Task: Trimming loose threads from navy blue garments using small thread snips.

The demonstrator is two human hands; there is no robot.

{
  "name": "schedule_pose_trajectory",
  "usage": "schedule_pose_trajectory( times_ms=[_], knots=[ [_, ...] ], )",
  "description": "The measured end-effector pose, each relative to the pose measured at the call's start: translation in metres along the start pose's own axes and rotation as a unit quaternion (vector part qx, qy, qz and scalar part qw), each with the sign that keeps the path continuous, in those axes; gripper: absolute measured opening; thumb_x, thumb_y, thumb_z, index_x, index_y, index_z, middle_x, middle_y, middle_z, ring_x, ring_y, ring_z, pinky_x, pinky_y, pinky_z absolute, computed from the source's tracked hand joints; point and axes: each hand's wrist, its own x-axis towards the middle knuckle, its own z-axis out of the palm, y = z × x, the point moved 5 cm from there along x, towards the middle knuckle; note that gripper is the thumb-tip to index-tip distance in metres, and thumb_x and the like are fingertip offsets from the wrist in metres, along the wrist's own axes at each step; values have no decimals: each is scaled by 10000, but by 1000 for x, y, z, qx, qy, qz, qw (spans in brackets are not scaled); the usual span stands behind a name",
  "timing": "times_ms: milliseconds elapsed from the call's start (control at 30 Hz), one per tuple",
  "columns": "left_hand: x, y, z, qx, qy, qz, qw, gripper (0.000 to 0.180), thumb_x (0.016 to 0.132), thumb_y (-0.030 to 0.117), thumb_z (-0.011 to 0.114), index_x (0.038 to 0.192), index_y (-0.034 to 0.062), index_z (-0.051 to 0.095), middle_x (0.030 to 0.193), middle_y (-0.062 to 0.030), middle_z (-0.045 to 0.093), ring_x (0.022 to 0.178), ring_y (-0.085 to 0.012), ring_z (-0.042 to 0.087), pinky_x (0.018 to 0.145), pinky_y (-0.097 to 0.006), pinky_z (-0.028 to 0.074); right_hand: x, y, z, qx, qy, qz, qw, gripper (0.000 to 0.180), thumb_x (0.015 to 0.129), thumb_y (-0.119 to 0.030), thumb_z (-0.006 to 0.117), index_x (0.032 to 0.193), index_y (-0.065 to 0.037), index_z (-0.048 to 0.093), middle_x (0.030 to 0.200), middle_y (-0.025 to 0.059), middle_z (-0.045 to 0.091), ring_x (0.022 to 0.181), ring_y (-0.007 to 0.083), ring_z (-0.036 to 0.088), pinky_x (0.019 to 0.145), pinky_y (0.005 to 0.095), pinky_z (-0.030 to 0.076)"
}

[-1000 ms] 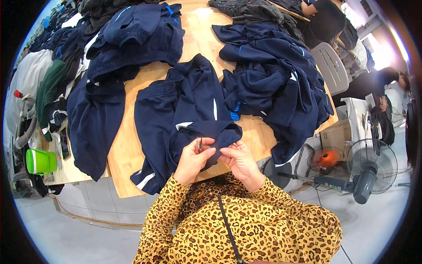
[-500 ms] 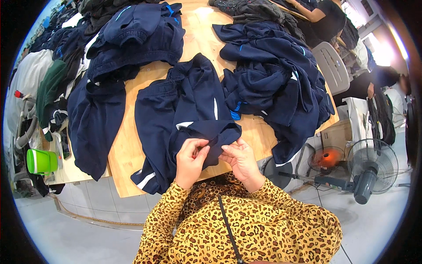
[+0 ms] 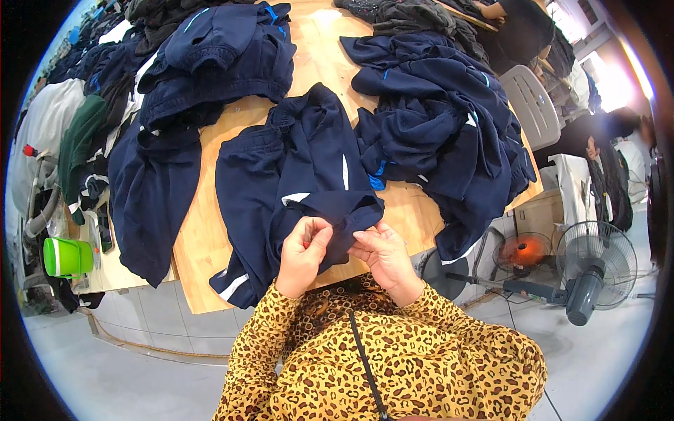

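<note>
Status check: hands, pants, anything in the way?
Right hand pinching navy pants on table. Left hand at the same cloth, grip unclear. Clothes pile close by, right side.

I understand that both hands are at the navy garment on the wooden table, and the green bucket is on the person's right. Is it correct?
Not the side: in the head view, the green bucket is on the person's left. The left hand and right hand are indeed at the navy garment on the wooden table.
</note>
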Motion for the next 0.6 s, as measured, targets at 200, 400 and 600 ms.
schedule_pose_trajectory(
  times_ms=[200, 400, 600],
  knots=[
    [-6, 9, 0, 204, 13, 140, 969, 100, 852, 55, 636, 932, 4, 605, 820, 14, 547, 593, -38, 454, 522, -179, 393, 2, 3, -5, 1, 3, -14, 1000, 317, 840, -13, 626, 1119, -68, 487, 901, 38, 650, 836, 153, 643, 783, 323, 540],
    [-7, 17, 19, 358, 12, 283, 890, 136, 798, 40, 670, 926, 5, 641, 867, -107, 610, 665, -214, 609, 555, -260, 455, 2, 7, -10, -14, -8, -30, 999, 349, 833, -16, 639, 1136, -69, 474, 899, 38, 648, 824, 130, 637, 773, 312, 537],
    [1, 9, 8, 231, 28, 149, 961, 75, 848, 50, 637, 857, -22, 620, 785, -52, 590, 679, -108, 562, 602, -237, 446, 1, 3, -6, -13, 5, -52, 999, 509, 828, -5, 638, 1269, -72, 393, 947, 24, 629, 871, 114, 618, 757, 289, 523]
  ],
)
